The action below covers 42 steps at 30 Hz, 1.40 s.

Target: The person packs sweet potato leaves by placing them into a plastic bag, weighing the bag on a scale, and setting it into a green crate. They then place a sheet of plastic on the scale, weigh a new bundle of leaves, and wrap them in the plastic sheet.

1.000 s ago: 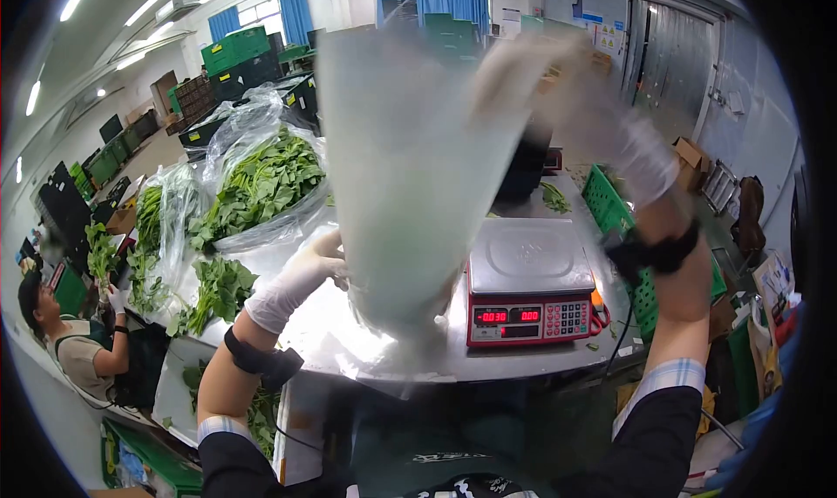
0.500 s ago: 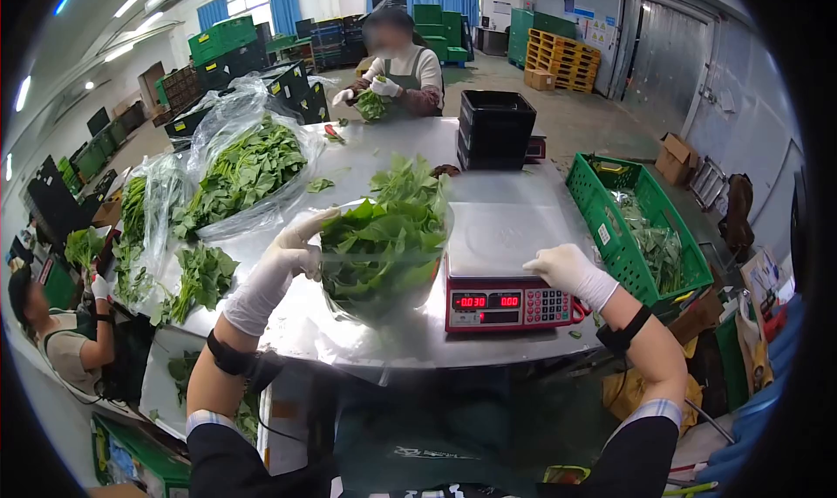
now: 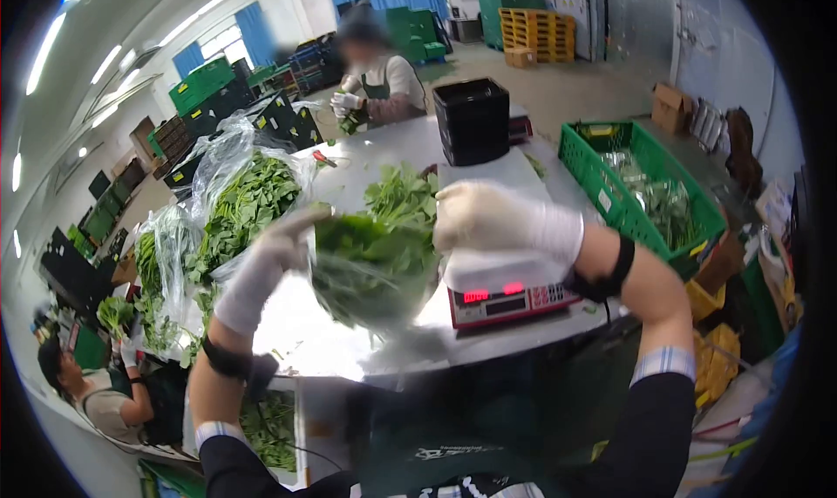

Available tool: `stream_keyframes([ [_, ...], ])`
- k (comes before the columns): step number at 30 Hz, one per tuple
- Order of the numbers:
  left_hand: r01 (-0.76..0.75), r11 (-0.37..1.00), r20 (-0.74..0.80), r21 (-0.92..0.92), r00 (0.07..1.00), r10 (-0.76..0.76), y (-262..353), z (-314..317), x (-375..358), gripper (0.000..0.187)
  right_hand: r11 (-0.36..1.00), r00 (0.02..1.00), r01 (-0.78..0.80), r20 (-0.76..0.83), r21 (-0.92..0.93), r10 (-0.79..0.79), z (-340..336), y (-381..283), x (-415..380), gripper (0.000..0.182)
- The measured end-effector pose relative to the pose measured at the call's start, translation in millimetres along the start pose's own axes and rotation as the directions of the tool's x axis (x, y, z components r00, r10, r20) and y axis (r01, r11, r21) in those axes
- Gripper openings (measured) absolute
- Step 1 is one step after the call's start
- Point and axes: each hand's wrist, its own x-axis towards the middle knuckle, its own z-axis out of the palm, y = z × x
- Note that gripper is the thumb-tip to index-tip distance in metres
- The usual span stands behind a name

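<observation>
A clear plastic bag of leafy greens [image 3: 370, 271] hangs above the near edge of the metal table, blurred by motion. My left hand [image 3: 283, 250], in a white glove, is closed on the bag's upper left edge. At the bag's upper right side, my gloved right hand [image 3: 475, 219] has its fingers curled together on the edge. The red scale [image 3: 514, 304] sits partly under my right hand, its display lit. Behind the bag lie loose greens [image 3: 397, 193] on the table.
Bagged greens [image 3: 253, 193] lie at the left of the table [image 3: 349, 162]. Black crates [image 3: 472, 123] stand behind the scale. A green crate [image 3: 641, 189] with packed bags is at the right. One co-worker [image 3: 384, 80] stands across; another [image 3: 109, 393] is at the lower left.
My right hand has moved left from the scale's keys to the bag's right edge. The scale's reading has changed from negative to zero. The view has shifted, and the bag is more blurred.
</observation>
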Motion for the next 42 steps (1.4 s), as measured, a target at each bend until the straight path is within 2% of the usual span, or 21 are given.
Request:
stream_keyframes([
  [2,-0.388,0.721,0.169,0.575,0.918,0.359,52.0,6.6,38.3,0.066,0.974,0.935,-0.175,-0.285,0.142,0.209,-34.9,26.9,17.6,0.01],
  [3,-0.378,0.835,0.077,0.401,0.922,0.38,84.2,12.9,55.8,0.059,0.883,0.874,-0.318,-0.254,0.345,0.414,-56.9,39.5,20.6,0.013],
  [4,-0.37,0.906,-0.022,0.204,0.924,0.382,112.6,23.0,62.8,0.051,0.888,0.825,-0.398,-0.333,0.233,0.457,-77.7,53.7,18.8,0.014],
  [6,-0.569,0.802,0.049,0.182,0.82,0.571,147.0,59.3,51.3,0.045,0.803,0.84,-0.364,-0.539,-0.471,0.065,-118.2,59.1,1.2,0.011],
  [8,-0.616,0.654,0.261,0.439,0.784,0.564,145.6,80.4,22.9,0.045,0.794,0.796,-0.388,-0.604,-0.469,0.032,-152.6,1.7,-26.6,0.011],
  [9,-0.775,0.442,0.475,0.452,0.628,0.616,133.9,91.1,26.1,0.049,0.742,0.826,-0.42,-0.558,-0.523,0.074,-153.0,-25.3,-49.2,0.009],
  [10,-0.61,0.704,0.398,0.364,0.785,0.475,111.0,112.9,15.1,0.05,0.712,0.834,-0.458,-0.534,-0.532,0.138,-139.8,-50.1,-69.7,0.008],
  [12,-0.565,0.677,0.441,0.472,0.816,0.373,52.5,142.6,22.1,0.054,0.737,0.864,-0.504,-0.276,-0.452,0.422,-88.4,-87.1,-120.0,0.009],
  [15,-0.707,0.401,0.514,0.582,0.702,0.492,-83.3,174.8,30.3,0.045,0.748,0.755,-0.621,0.079,-0.234,0.651,5.7,-133.4,-189.9,0.002],
  [18,-0.738,0.06,0.543,0.672,0.547,0.637,-147.0,192.9,-13.9,0.035,0.709,0.703,-0.689,0.096,-0.154,0.704,16.4,-183.8,-184.2,0.021],
  [20,-0.637,0.175,0.349,0.75,0.608,0.713,-167.4,193.4,-42.7,0.044,0.671,0.675,-0.736,-0.018,-0.087,0.738,7.8,-203.5,-166.7,0.024],
  [22,-0.396,0.49,-0.219,0.777,0.56,0.799,-168.6,212.5,-43.2,0.055,0.707,0.678,-0.704,-0.232,0.067,0.697,16.5,-217.1,-147.7,0.024],
  [23,-0.214,0.942,-0.476,0.259,0.82,0.318,-167.1,226.6,-50.4,0.057,0.75,0.707,-0.613,-0.251,0.248,0.661,21.7,-221.7,-131.8,0.023],
  [24,0.08,0.996,-0.348,-0.026,0.934,-0.084,-172.2,222.8,-57.0,0.046,0.768,0.77,-0.514,-0.189,0.383,0.61,33.3,-227.3,-116.3,0.02],
  [26,0.403,0.847,0.04,-0.346,0.909,-0.416,-184.7,221.0,-60.3,0.03,0.74,0.857,-0.389,-0.08,0.548,0.51,55.6,-234.2,-99.5,0.017],
  [30,0.394,0.889,0.288,-0.234,0.901,-0.324,-172.2,229.6,-67.6,0.028,0.388,0.518,-0.617,-0.017,0.685,0.855,92.9,-211.4,-145.5,0.013],
  [32,0.08,0.988,0.125,0.135,0.987,-0.097,-160.9,232.2,-69.1,0.028,0.495,0.47,-0.848,-0.163,0.188,0.868,81.5,-213.7,-142.5,0.013],
  [34,0.021,0.963,0.124,0.269,0.991,-0.057,-171.7,233.4,-70.0,0.027,0.712,0.642,-0.643,-0.309,0.281,0.702,67.8,-224.0,-103.9,0.015],
  [36,-0.057,0.997,0.167,0.052,0.985,0.047,-177.7,235.3,-79.9,0.029,0.789,0.749,-0.576,-0.25,0.212,0.614,74.2,-224.2,-79.7,0.018],
  [38,0.207,0.952,0.377,-0.225,0.919,-0.11,-183.1,223.4,-84.3,0.037,0.801,0.796,-0.576,-0.112,0.164,0.595,84.9,-214.9,-81.3,0.013],
  [42,0.492,0.568,0.49,-0.66,0.855,-0.172,-181.7,224.7,-85.6,0.052,0.871,0.886,-0.445,-0.038,0.21,0.462,79.2,-200.9,-67.3,0.01],
])
